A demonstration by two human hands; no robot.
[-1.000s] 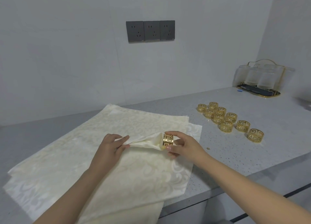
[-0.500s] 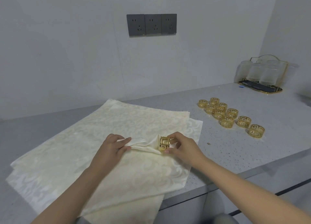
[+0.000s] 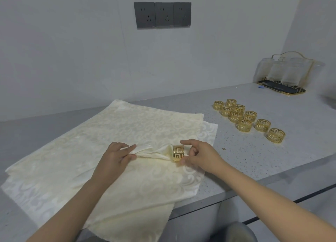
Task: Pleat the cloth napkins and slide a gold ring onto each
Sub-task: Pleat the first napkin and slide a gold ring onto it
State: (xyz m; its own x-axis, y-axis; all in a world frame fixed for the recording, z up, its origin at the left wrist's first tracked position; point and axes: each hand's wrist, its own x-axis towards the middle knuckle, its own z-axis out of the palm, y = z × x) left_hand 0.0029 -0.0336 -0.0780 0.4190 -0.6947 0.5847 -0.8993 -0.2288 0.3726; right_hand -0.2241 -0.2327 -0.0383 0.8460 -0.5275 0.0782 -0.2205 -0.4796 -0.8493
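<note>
Your left hand (image 3: 116,158) pinches the gathered napkin (image 3: 154,151) on the cream stack (image 3: 91,150); your right hand (image 3: 200,155) grips the gold ring (image 3: 177,153) around its tip; nine spare rings (image 3: 245,118) lie on the counter (image 3: 254,156) right, before a glass rack (image 3: 283,74).

The left hand (image 3: 116,158) is held palm down with its bare forearm stretched in from 7 o'clock, and a gathered fold of the napkin (image 3: 151,151) is pinched between its thumb and curled fingers, which are pointed toward 3 o'clock. The right hand (image 3: 199,155) is brought in from 4 o'clock on a bare forearm, and the gold ring (image 3: 178,153) is gripped at its rim between thumb and curled fingers, while the index finger is extended toward 9 o'clock above it.
</note>
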